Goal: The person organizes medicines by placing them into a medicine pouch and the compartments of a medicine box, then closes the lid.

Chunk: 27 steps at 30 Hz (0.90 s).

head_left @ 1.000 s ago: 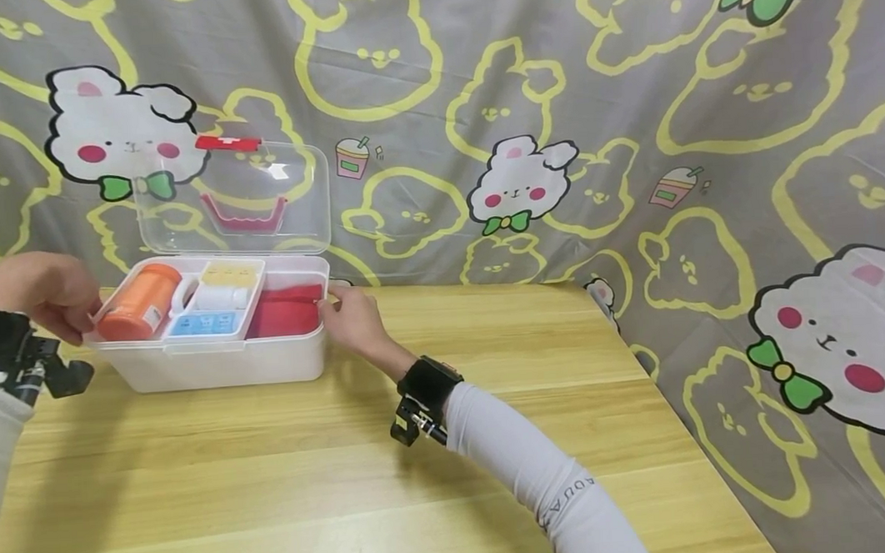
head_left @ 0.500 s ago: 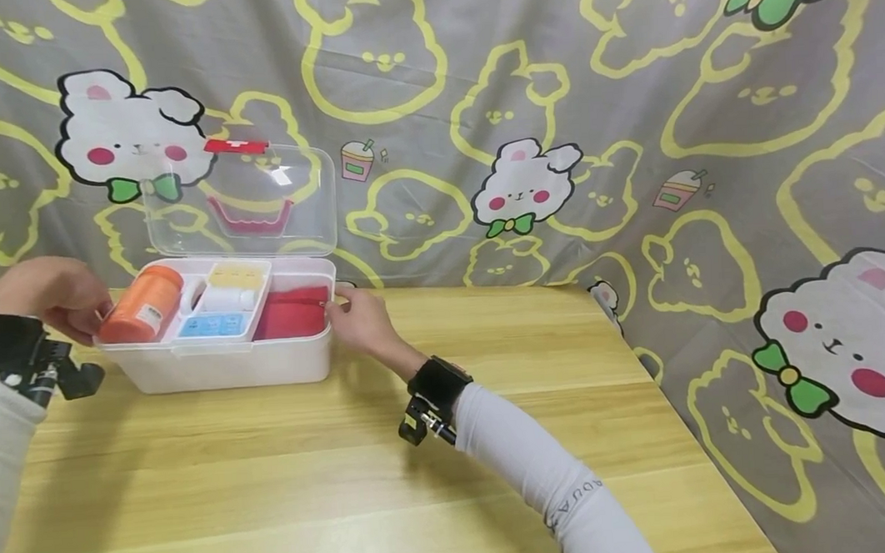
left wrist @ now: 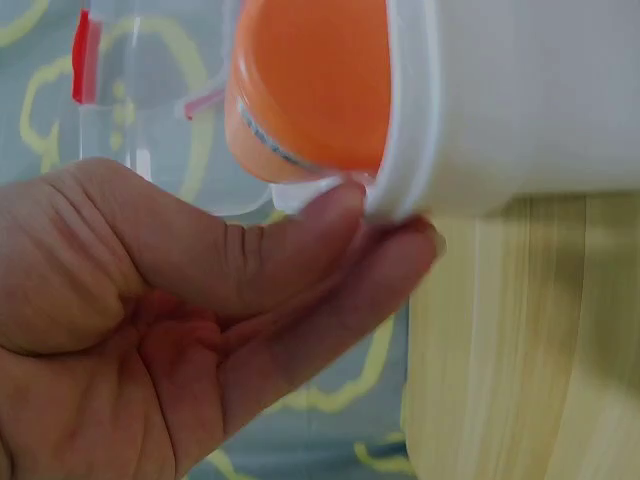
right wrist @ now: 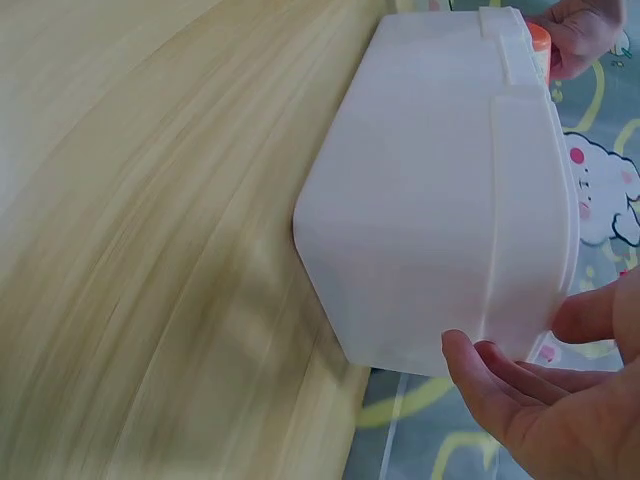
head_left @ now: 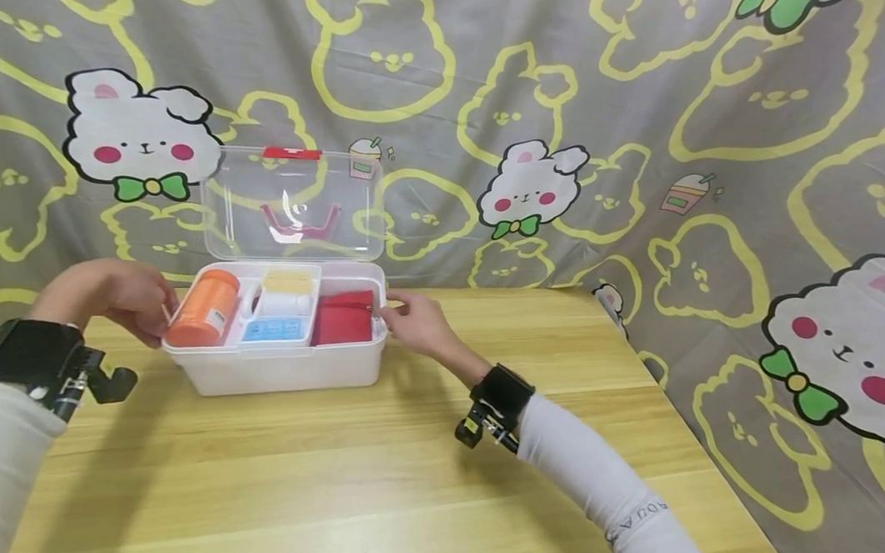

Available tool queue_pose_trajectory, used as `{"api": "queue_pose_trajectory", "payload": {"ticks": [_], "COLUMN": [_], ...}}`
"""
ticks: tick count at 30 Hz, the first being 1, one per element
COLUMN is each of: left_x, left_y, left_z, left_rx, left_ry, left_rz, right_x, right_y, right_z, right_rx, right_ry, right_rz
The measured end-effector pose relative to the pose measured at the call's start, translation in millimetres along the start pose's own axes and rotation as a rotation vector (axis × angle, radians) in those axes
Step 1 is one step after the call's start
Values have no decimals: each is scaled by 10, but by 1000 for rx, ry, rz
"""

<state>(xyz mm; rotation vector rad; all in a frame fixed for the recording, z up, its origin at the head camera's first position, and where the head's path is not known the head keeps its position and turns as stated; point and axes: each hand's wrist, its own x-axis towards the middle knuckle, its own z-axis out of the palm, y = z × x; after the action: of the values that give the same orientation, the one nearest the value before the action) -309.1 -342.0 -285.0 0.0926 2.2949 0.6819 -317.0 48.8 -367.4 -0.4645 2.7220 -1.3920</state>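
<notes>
A white plastic first-aid box (head_left: 282,373) stands at the back left of the table, its transparent lid (head_left: 247,211) raised behind it. My left hand (head_left: 130,297) pinches the rim at its left end; in the left wrist view the thumb (left wrist: 290,245) lies over the rim, fingers below. At the right end my right hand (head_left: 422,323) grips the rim, fingertips against the outer wall in the right wrist view. Inside lie an orange bottle (head_left: 205,307), a blue compartmented case (head_left: 272,329), a white cylinder (head_left: 286,304), a yellow item (head_left: 288,281) and a red pouch (head_left: 343,322).
The wooden table (head_left: 333,483) reaches from the box toward the viewer and to the right. A grey patterned curtain (head_left: 417,86) hangs right behind the box and along the table's right side. The raised lid carries a red latch (head_left: 292,153) and a pink handle.
Both hands have moved the box to the right along the table, mostly in the last half second. Its lid stays raised and its contents stay inside.
</notes>
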Motion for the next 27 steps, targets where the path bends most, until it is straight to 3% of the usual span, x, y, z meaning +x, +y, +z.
{"api": "queue_pose_trajectory", "payload": {"ticks": [5, 12, 21, 27], "left_x": [93, 307, 477, 515], "left_y": [214, 437, 437, 430], "left_z": [115, 306, 648, 855], "left_rx": [8, -33, -245, -467], "left_ry": [2, 45, 149, 121], "left_rz": [56, 187, 342, 460], "right_x": [-89, -209, -277, -365], "right_y": [192, 421, 652, 726], "right_z": [-254, -622, -979, -1114], "right_rx": [-3, 88, 232, 308], "right_ry": [8, 23, 18, -20], "right_rz": [40, 105, 150, 163]}}
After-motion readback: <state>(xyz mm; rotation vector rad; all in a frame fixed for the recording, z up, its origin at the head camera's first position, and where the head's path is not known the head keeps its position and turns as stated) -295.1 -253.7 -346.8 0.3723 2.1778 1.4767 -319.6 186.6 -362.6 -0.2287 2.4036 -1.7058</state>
